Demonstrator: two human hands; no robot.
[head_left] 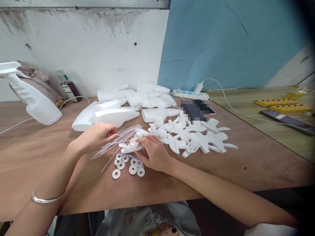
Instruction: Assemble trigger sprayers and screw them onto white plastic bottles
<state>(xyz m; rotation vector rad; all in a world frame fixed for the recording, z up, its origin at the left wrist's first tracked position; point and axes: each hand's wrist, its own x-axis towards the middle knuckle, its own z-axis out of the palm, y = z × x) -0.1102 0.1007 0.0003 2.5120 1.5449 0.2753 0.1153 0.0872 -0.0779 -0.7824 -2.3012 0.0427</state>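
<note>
My right hand [155,152] has its thumb and fingers around a white trigger sprayer head [129,147], low over the table. Curled in, the fingers of my left hand [100,134] hover at the edge of a loose bundle of thin clear dip tubes [123,136]. Whether anything is pinched in them I cannot make out. Several white ring washers [133,169] lie in front of my right hand, with a few thin metal pieces [123,154] just behind them. To the right spreads a pile of white sprayer parts [194,136].
Several white bottles [115,117] lie at the back. An assembled spray bottle [40,98] stands at left beside a bag [36,80] and a dark sauce bottle [70,90]. A power strip [190,95], cables, phones [287,121] and yellow blocks [290,108] are at right.
</note>
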